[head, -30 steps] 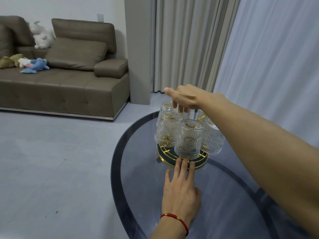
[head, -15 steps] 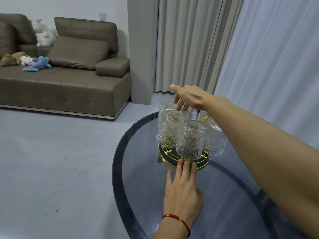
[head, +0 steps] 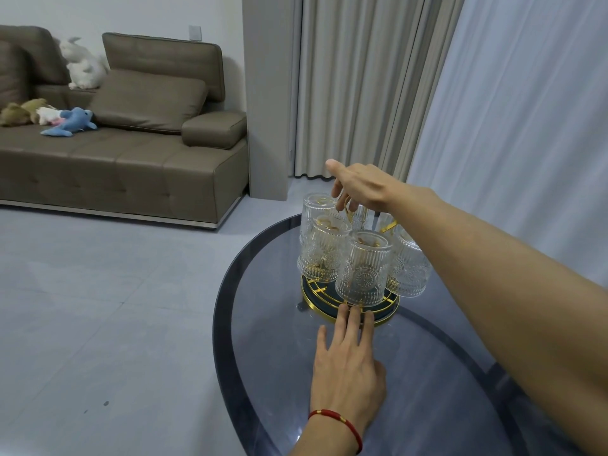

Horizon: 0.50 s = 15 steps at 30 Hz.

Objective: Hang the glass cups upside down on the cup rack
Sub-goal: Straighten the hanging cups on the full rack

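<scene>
Nearest to us, our left hand (head: 347,366) lies flat on the glass surface (head: 250,324), palm down, holding nothing, fingers spread a little, with the fingertips (head: 353,312) touching the gold rim of the cup rack (head: 316,296). We judge this hand to be steadying the base.

Just beyond it, the glass cups (head: 363,271) hang mouth down around the rack; we can make out at least four, and no cup is left standing loose on the surface.

Farther off, our right hand (head: 362,189) reaches across from the right with the forearm stretched long, hovering over the top of the rack. Its fingers curl downward around what looks like the gold handle, though we cannot tell how firmly they close on it.

We judge the hanging to be nearly or fully done. The next move calls for a gentle release, so nothing swings or clinks.
</scene>
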Tool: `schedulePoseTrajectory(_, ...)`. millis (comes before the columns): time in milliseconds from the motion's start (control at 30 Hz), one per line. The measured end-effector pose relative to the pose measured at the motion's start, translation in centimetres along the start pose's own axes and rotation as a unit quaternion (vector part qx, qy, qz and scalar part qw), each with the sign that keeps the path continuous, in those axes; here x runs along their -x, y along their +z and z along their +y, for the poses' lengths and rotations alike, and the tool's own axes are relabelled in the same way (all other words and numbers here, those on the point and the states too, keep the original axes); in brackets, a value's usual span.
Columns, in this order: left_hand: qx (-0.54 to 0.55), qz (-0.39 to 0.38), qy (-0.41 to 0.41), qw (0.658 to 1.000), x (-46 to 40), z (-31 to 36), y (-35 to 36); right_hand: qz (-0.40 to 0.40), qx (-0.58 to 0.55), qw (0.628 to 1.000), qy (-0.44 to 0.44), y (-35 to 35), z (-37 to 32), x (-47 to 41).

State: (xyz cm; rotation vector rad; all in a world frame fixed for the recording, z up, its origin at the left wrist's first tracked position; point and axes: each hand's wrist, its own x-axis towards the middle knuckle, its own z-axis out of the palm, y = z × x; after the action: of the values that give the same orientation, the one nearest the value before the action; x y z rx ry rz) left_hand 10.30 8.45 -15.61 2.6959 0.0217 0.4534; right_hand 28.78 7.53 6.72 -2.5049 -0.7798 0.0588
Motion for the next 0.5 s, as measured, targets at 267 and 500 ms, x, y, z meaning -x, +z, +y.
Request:
schedulePoseTrajectory(267,-0.003,-0.001,-0.001,1.0,0.0,0.0,0.0,-0.004,-0.001,1.0,0.004,-0.2,0.1,0.1)
schedulePoseTrajectory(500,-0.002,-0.003,-0.003,1.0,0.0,0.0,0.0,0.162,0.07,0.98,-0.092,-0.4,-0.5,2.7)
